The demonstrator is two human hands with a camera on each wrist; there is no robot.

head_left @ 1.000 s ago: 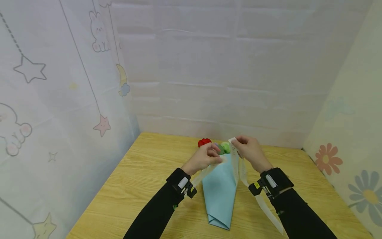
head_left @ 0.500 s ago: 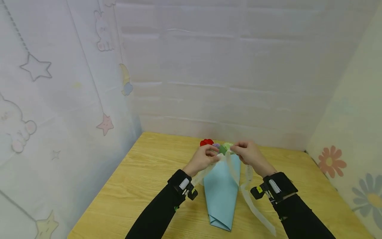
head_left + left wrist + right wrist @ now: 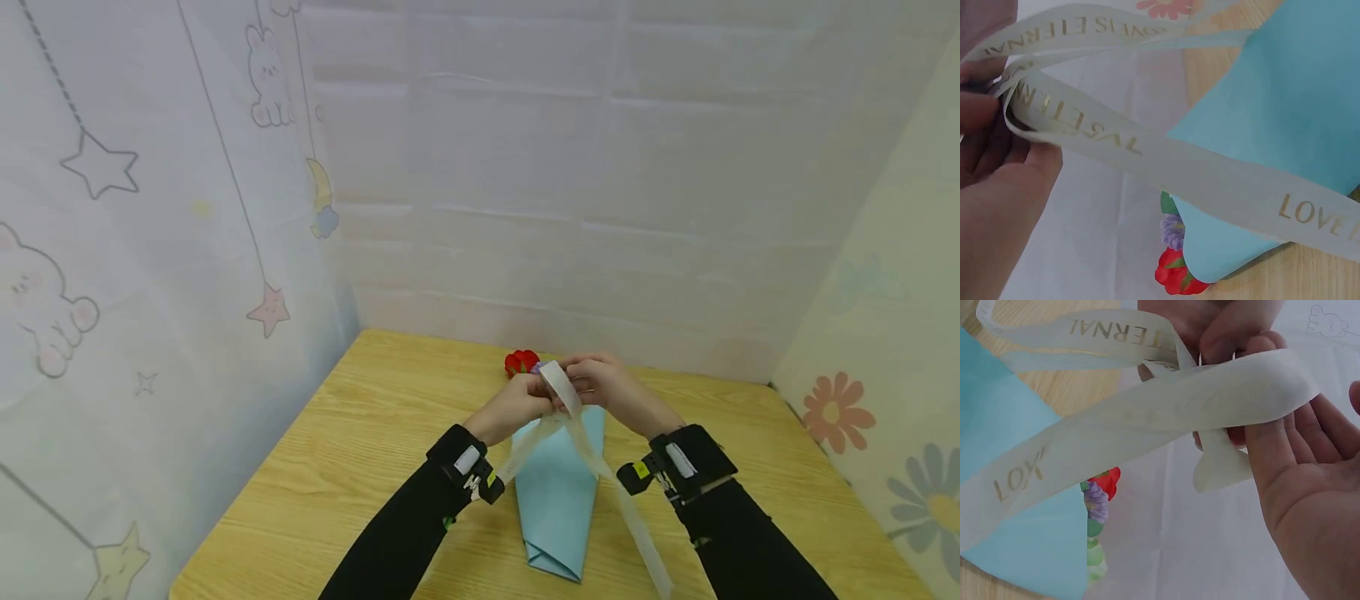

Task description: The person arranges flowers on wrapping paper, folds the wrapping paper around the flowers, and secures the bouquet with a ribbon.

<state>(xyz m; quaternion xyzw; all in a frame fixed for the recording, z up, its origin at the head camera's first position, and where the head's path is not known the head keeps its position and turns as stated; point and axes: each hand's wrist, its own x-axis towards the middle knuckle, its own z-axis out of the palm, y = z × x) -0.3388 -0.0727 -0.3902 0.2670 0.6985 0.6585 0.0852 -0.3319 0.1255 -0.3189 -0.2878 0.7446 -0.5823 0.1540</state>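
Observation:
A cream ribbon with gold lettering forms loops above a light blue paper-wrapped bouquet, which lies on the table. My left hand pinches the gathered ribbon between thumb and fingers. Beside it, my right hand has its fingers extended, with a ribbon loop lying across them and the thumb apart, as the right wrist view shows. Ribbon tails hang down past both wrists. From the wrap's far end peek a red flower, a purple flower and a pale green one. The hands partly hide these flowers in the head view.
A wood-grain table carries the bouquet. Pale sheets stand around it: a white one at the back, a printed one at left and a flower-printed one at right. Dark wrist straps sit on both forearms.
My right hand has moved left to meet the left hand, giving up its pinch on the ribbon. A ribbon loop now stands up between the hands. The left hand keeps its grip.

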